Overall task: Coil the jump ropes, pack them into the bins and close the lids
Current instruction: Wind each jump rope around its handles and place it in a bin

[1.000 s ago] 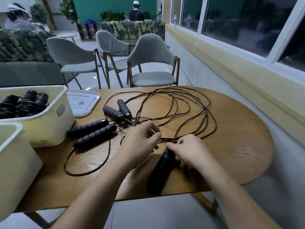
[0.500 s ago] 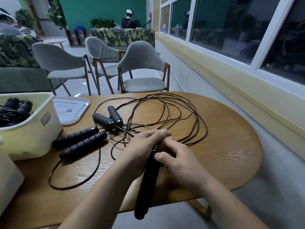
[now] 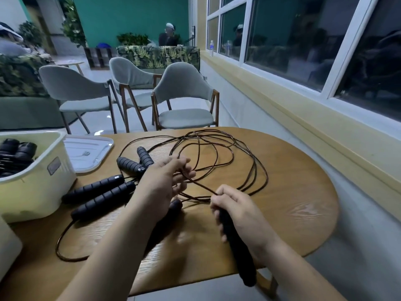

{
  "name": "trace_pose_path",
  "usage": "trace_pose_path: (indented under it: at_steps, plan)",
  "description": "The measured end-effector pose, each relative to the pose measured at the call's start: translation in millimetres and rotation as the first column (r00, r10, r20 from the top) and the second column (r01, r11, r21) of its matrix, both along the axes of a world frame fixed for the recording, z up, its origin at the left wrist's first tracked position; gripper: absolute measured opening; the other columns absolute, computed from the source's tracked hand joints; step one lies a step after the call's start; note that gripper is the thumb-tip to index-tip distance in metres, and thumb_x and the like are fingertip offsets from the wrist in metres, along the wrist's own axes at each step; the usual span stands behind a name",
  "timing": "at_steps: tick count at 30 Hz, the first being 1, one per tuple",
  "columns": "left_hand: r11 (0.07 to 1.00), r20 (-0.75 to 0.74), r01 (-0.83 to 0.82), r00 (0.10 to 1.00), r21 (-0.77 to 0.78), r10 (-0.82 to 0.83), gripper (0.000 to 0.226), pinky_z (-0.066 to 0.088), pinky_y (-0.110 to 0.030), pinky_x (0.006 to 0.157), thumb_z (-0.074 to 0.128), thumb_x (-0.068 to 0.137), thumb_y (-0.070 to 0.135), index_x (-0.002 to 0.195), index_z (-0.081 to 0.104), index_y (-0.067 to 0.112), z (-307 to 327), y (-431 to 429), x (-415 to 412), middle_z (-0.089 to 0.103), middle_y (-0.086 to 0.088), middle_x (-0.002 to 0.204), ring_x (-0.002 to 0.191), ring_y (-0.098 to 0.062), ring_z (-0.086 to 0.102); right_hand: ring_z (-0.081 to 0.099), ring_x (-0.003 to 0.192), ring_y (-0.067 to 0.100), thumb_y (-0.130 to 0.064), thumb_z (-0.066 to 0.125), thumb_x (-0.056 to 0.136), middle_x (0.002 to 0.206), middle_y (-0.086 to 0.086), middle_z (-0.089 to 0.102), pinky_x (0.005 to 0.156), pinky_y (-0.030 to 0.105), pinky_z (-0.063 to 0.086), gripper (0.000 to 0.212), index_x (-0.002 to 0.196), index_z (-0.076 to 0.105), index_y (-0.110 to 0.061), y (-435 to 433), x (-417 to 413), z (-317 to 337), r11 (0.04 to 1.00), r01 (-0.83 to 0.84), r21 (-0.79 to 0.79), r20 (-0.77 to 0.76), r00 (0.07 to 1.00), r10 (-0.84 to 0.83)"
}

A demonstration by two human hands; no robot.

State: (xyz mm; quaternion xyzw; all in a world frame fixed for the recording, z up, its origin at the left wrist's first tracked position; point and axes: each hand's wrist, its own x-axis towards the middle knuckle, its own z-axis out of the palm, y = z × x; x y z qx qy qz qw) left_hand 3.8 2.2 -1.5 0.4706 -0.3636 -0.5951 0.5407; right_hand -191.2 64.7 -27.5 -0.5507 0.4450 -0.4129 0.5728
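While my right hand (image 3: 240, 210) wraps its fingers tightly round a black handle (image 3: 238, 253) at the near edge of the tabletop (image 3: 293, 213), I see the handle's lower end poking out past that edge. Its cord (image 3: 227, 157) leaves the top of the fist and runs up and left to my left hand (image 3: 165, 181). That hand's fingers are loosely curled with strands caught between them. The thumb is hidden, so I cannot tell how firm the hold is.

Beyond both hands the cord spreads in wide, tangled loops across the middle of the tabletop, reaching close to the far edge. A second handle (image 3: 171, 211) shows beneath my left hand, largely covered by the forearm and blurred.

Left of that hand two long handles (image 3: 99, 194) lie side by side, touching, slanted toward the left edge. From the nearer one a loose loop (image 3: 63, 242) curves toward the near left part of the tabletop. Two short handles (image 3: 135, 161) lie just beyond them, meeting at their near ends.

At the left edge stands an open cream bin (image 3: 39, 192) with black coiled ropes (image 3: 15, 155) inside. Its lid (image 3: 86, 153) lies flat just beside it, toward the far edge. The corner of another bin (image 3: 8, 242) shows at the near left corner. Three grey chairs (image 3: 184, 101) stand past the far edge.
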Motion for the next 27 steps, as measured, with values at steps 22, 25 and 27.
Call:
trace_pose_path:
  at_steps: [22, 25, 27]
  plan:
    - [0.712, 0.329, 0.658, 0.635, 0.244, -0.699, 0.018, 0.037, -0.020, 0.053, 0.072, 0.100, 0.032, 0.091, 0.079, 0.017, -10, 62, -25, 0.069, -0.004, 0.078, 0.066, -0.013, 0.061, 0.057, 0.056, 0.016, -0.026, 0.080, 0.094, 0.078, 0.010, 0.067, 0.052, 0.027, 0.050, 0.031, 0.107, 0.077, 0.003, -24, -13, 0, 0.987, -0.028, 0.159, 0.067, 0.998, 0.017]
    - [0.711, 0.359, 0.653, 0.618, 0.261, -0.699, 0.024, 0.036, -0.022, 0.053, 0.071, 0.100, 0.036, 0.092, 0.078, 0.015, -12, 59, -21, 0.066, -0.002, 0.074, 0.066, -0.013, 0.059, 0.056, 0.058, 0.017, -0.031, 0.084, 0.089, 0.084, 0.011, 0.071, 0.051, 0.029, 0.050, 0.037, 0.107, 0.078, 0.001, -24, -13, 0, 0.986, -0.075, 0.148, 0.071, 0.995, 0.065]
    - [0.676, 0.371, 0.686, 0.573, 0.272, -0.731, 0.028, 0.035, -0.023, 0.053, 0.069, 0.101, 0.039, 0.088, 0.079, 0.018, -14, 60, -23, 0.067, -0.004, 0.075, 0.066, -0.013, 0.058, 0.054, 0.057, 0.015, -0.038, 0.084, 0.089, 0.084, 0.009, 0.073, 0.048, 0.026, 0.047, 0.043, 0.106, 0.078, 0.001, -24, -12, -2, 0.980, -0.016, 0.196, 0.043, 0.999, 0.007]
